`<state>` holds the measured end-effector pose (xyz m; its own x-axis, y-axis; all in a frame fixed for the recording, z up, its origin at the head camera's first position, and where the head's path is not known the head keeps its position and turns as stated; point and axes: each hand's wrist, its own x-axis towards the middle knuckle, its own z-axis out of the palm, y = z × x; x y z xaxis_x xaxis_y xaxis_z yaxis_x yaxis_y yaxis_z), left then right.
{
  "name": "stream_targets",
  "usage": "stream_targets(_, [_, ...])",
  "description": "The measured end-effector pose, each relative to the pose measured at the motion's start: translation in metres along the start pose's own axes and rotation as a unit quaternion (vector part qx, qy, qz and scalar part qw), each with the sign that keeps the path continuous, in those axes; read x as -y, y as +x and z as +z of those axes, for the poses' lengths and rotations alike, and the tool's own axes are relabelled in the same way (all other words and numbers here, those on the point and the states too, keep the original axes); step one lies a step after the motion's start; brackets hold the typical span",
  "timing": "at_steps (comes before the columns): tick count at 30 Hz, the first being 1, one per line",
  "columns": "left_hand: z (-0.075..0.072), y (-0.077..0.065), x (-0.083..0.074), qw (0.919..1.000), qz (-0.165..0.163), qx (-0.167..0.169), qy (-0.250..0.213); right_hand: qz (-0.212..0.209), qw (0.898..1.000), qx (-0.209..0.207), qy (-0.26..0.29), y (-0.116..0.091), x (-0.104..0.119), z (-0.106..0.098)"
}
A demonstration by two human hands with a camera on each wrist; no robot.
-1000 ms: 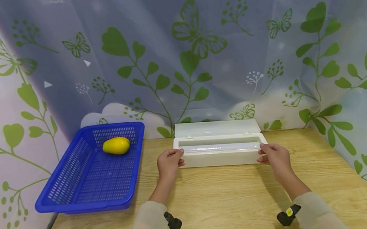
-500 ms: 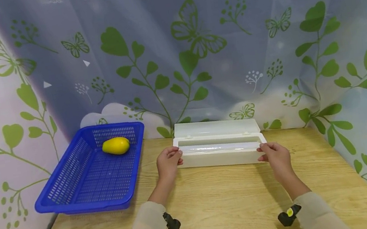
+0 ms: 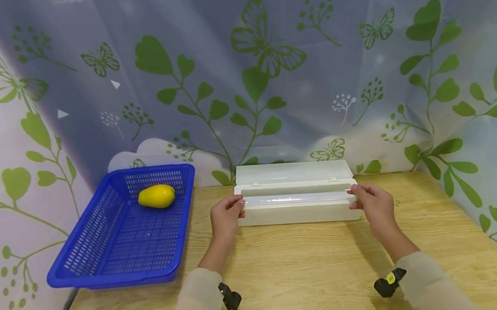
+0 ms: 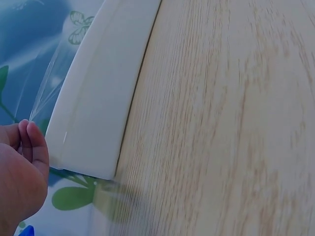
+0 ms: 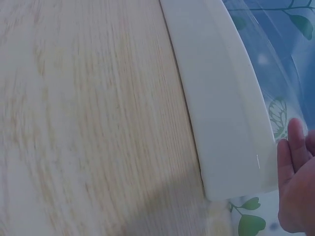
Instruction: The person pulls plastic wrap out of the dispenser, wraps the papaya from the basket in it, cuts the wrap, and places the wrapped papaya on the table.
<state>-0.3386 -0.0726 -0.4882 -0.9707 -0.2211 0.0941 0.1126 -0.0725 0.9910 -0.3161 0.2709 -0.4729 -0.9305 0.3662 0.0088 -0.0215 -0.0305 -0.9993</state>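
Note:
A long white cling film dispenser (image 3: 298,213) stands at the back of the table with its lid (image 3: 293,171) tipped back. Inside lies a roll of cling film (image 3: 296,199). At the left end, my left hand (image 3: 226,220) pinches the edge of the clear film (image 4: 45,86), which stretches up from the box in the left wrist view. My right hand (image 3: 376,209) pinches the film at the other end, fingers beside the box's right corner. Its thumb is hidden in the right wrist view, where the film (image 5: 268,37) shows faintly beyond the box.
A blue plastic basket (image 3: 181,226) stands on the left of the wooden table (image 3: 299,278), holding a yellow papaya-like fruit (image 3: 157,196). A patterned curtain (image 3: 226,142) hangs close behind the dispenser.
Both hands have risen slightly along the front of the dispenser, the left also drifting a little left and the right a little right. The basket and fruit have not moved.

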Motion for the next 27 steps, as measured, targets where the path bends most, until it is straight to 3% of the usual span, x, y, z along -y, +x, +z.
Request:
stream_targets(15, [0.0,0.008,-0.009,1.0,0.007,-0.002,0.0,-0.011,1.0,0.002,0.026,0.003,0.008,-0.003])
stream_targets(27, [0.002,0.01,-0.022,0.9995,0.031,-0.001,0.001,-0.036,0.999,0.015,0.002,0.001,0.015,-0.003])
